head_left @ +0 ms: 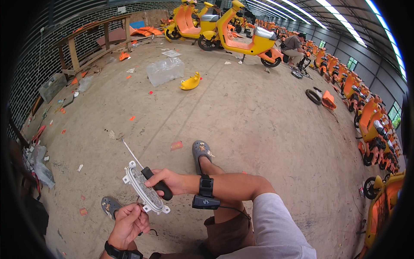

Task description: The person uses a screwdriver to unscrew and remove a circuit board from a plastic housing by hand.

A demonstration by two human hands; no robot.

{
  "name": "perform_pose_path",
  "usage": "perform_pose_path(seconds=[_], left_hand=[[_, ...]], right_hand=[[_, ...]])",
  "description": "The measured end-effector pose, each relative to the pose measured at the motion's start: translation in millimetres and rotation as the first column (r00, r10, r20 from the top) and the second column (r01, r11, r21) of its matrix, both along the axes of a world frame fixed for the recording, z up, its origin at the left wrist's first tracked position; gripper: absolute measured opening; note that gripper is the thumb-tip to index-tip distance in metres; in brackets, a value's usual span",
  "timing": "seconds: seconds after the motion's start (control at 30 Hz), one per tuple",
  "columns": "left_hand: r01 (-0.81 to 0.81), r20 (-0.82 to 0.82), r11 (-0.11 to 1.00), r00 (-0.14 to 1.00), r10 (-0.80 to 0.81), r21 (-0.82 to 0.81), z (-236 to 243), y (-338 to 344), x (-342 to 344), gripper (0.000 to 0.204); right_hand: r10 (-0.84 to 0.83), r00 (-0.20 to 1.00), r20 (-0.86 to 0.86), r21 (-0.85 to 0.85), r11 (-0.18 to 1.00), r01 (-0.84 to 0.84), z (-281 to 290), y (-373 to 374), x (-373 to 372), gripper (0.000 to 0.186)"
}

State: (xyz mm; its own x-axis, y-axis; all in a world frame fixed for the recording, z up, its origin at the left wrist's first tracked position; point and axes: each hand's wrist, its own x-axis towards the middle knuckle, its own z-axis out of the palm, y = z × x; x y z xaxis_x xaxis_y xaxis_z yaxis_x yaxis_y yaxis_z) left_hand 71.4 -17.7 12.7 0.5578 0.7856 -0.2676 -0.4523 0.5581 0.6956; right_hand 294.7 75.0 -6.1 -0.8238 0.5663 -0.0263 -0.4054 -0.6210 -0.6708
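Note:
My right hand (170,181) is closed round the black handle of a screwdriver (148,173), its long metal shaft pointing up and to the left. That hand's thumb also presses on an oval lamp unit (144,190), which has a white rim with mounting tabs and a greyish patterned face. The lamp is tilted in the air above the floor. At its lower end my left hand (130,221) has thumb and fingers pinched together beside a tab. What they pinch is too small to make out. A thin black cable (151,232) hangs below the left hand.
Concrete floor (258,142) surrounds me, with a yellow curved part (190,82), clear plastic bag (166,71) and orange scraps. Yellow scooters (246,41) stand ahead; rows of orange ones (371,116) line the right. A person (294,45) crouches far right. A wooden frame (92,41) stands left.

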Motion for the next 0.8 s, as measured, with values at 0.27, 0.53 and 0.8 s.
perform_pose_path(seconds=[0.27,0.53,0.8], left_hand=[[-0.081,-0.132,0.996,0.988,0.085,0.035,0,4,3,0.024],[-0.08,-0.101,0.988,0.993,0.067,-0.129,6,5,3,0.027],[-0.009,0.05,0.999,0.999,0.007,0.036,0,2,-1,0.023]], right_hand=[[-0.004,1.0,-0.004,0.013,1.0,0.004,5,-1,1,0.019],[-0.014,1.0,0.016,0.005,1.0,0.014,0,0,1,0.02],[0.0,1.0,0.009,0.009,1.0,0.0,3,0,3,0.022]])
